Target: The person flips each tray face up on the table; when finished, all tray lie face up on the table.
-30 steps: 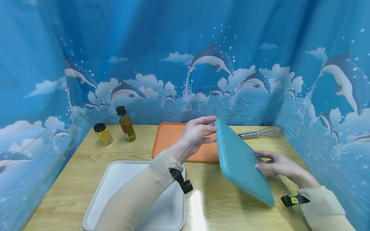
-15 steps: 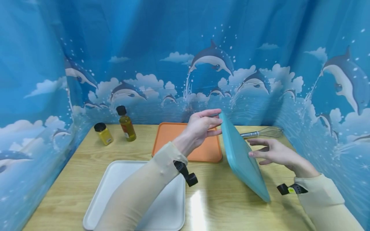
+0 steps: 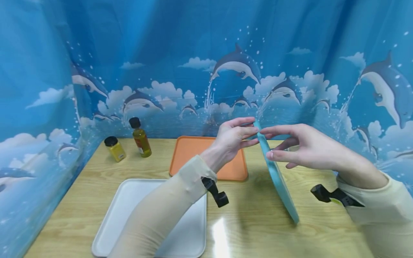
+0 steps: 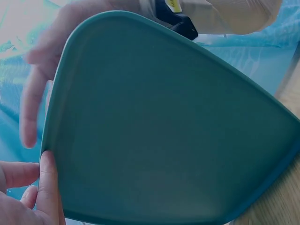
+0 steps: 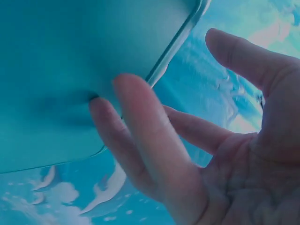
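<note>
A teal tray (image 3: pixel 278 179) stands tilted on edge over the right side of the table, seen nearly edge-on in the head view. My left hand (image 3: pixel 230 141) pinches its upper edge between thumb and fingers; the left wrist view shows that grip at the rim of the tray (image 4: pixel 159 122). Beside the tray's other face is my right hand (image 3: pixel 306 148), thumb and fingers spread apart. In the right wrist view, two fingertips of the right hand (image 5: pixel 239 164) overlap the tray (image 5: pixel 56 70) near its corner; whether they touch is hard to tell.
A white tray (image 3: pixel 129 204) lies front left, partly under my left forearm. Behind it is an orange tray (image 3: pixel 190 152). An oil bottle (image 3: pixel 141 138) and a yellow jar (image 3: pixel 115 149) stand back left. Dolphin-printed curtain (image 3: pixel 161 53) surrounds the wooden table (image 3: pixel 238 229).
The teal tray has turned more upright and edge-on as my left hand rose slightly rightward. My right hand has come off its lower face and moved up towards the top edge, covering most of the whisk.
</note>
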A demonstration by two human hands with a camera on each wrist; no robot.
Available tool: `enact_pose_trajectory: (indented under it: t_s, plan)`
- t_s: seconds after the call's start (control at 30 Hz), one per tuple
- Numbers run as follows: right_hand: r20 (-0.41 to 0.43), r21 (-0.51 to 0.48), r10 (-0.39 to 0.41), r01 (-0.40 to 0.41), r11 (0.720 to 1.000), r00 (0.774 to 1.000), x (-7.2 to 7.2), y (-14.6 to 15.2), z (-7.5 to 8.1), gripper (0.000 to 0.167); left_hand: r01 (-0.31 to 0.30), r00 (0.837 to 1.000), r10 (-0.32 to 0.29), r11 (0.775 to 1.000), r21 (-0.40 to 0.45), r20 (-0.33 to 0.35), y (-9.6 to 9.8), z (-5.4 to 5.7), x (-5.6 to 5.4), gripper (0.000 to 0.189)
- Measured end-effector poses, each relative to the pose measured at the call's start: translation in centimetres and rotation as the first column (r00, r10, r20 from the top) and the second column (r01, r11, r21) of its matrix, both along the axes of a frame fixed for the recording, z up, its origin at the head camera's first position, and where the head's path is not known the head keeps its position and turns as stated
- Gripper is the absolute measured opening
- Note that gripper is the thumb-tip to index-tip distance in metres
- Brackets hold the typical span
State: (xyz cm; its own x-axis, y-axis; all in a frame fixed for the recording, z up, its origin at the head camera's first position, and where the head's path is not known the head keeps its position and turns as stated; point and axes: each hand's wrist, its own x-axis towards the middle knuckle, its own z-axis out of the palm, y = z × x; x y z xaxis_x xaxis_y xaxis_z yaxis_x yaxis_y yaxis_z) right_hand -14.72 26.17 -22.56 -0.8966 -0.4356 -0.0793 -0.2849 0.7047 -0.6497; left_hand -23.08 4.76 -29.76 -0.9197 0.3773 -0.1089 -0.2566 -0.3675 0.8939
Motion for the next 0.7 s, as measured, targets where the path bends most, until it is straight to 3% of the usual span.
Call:
enact_pose_trajectory:
  t_s: [0.13,0.3,0.4,0.7]
  plan:
    - [-0.129,0.132,0.0,0.018,0.991,0.992,0.6,-1.5,0.8,0.067,0.009,1.0,-0.009,1.0,0.017,0.008,0.1,0.1,0.2,0.032]
    - [-0.275,0.256,0.032,0.041,0.966,0.961,0.8,-2.7,0.8,0.055,0.02,1.0,-0.021,0.999,0.039,0.015,0.1,0.3,0.3,0.03]
    - [-0.302,0.301,0.032,0.064,0.952,0.953,0.7,-3.0,0.9,0.048,0.032,0.999,-0.032,0.999,0.039,0.006,0.1,0.3,0.4,0.031]
    - [-0.282,0.386,0.033,0.082,0.919,0.959,-0.2,-3.4,1.7,0.044,0.057,0.998,-0.056,0.998,0.036,-0.015,0.4,0.4,0.2,0.032]
